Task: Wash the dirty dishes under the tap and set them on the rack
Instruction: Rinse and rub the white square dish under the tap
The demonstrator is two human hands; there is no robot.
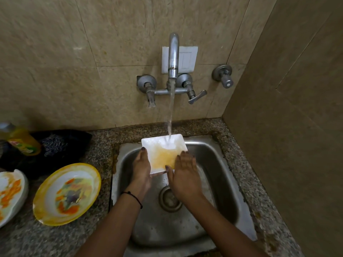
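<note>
Rinsing the square plate (163,151) under the tap (173,52) rn. It's tilted over the sink (222,164) w/ the stream hitting its far half. My left hand (142,167) has the left edge, thumb lying along the rim, fingers prob underneath (can't see them). My right hand (183,175) is flat, fingers straight and close together, pressed on the near right part by the orange stain.

Handling-wise it looks stiff and glossy, melamine or ceramic, can't tell which. Prob light-ish, but wet = slippery, and if it's ceramic it'd chip on the steel. So imo take it by the rim, thumb over and fingers under, not by the flat wet face.

Two more dirty ones sit on the counter (204,127) to the left: the yellow-rim plate (66,193) and another plate (11,193) half out of frame, near the soap bottle (22,141). Rack isn't in view btw.
</note>
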